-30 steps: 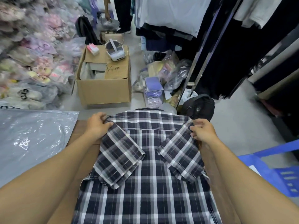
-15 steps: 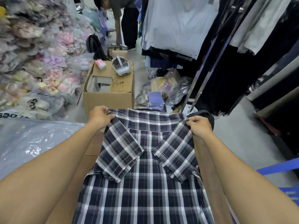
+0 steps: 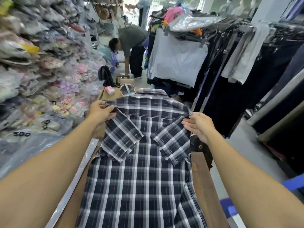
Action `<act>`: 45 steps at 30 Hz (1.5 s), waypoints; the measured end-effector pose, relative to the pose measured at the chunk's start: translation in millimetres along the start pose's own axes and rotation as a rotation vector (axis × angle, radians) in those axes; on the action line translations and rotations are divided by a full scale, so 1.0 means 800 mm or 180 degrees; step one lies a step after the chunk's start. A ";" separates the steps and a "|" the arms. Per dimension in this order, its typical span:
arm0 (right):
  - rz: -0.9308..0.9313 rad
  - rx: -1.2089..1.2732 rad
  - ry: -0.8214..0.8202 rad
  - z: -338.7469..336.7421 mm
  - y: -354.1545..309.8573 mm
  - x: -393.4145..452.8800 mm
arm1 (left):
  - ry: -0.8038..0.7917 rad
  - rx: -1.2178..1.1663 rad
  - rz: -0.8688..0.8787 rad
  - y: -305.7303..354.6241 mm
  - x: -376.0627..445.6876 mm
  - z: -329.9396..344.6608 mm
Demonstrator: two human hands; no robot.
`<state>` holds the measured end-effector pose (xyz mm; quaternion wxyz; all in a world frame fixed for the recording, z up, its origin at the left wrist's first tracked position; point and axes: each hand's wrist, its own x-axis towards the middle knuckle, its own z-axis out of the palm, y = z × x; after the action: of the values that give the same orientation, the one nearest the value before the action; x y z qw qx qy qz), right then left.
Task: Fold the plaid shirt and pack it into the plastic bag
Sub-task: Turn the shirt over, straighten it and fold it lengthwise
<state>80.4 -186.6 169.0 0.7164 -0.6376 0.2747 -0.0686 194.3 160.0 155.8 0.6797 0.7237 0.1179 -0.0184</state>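
The dark blue and white plaid shirt [image 3: 144,162] lies back side up on a brown table [image 3: 204,183], collar away from me, both short sleeves folded in over the back. My left hand [image 3: 100,112] pinches its left shoulder. My right hand [image 3: 199,125] grips its right shoulder. The shoulder end looks lifted off the table. A clear plastic bag [image 3: 32,153] lies flat to the left of the shirt.
An open cardboard box [image 3: 107,94] stands beyond the shirt. Bagged goods are piled high at the left [image 3: 32,63]. Racks of hanging clothes [image 3: 230,71] fill the right. A person [image 3: 130,46] bends over in the aisle ahead. A blue plastic chair [image 3: 292,185] is at the right.
Both hands have raised the shirt's shoulders while holding them, and the view has tilted up, showing more of the aisle and the person ahead.
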 end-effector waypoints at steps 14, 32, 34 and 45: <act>0.1169 -0.0438 0.0706 -0.060 0.152 -0.141 | -0.1253 -0.1023 -0.1270 -0.105 -0.170 -0.103; 0.1337 -0.1567 -0.0291 -0.063 0.204 -0.106 | -0.1201 0.0676 -0.2166 -0.181 -0.153 -0.074; 0.1556 -0.1459 -0.0455 -0.058 0.214 -0.097 | -0.0953 0.0382 -0.2252 -0.190 -0.148 -0.059; 0.1908 -0.1244 -0.0875 -0.076 0.230 -0.073 | -0.0850 0.0162 -0.2324 -0.201 -0.111 -0.096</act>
<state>-44.0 -181.3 9.8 0.5998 -0.6568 0.3583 0.2837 65.9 230.5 20.8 0.6197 0.6420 0.2777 -0.3560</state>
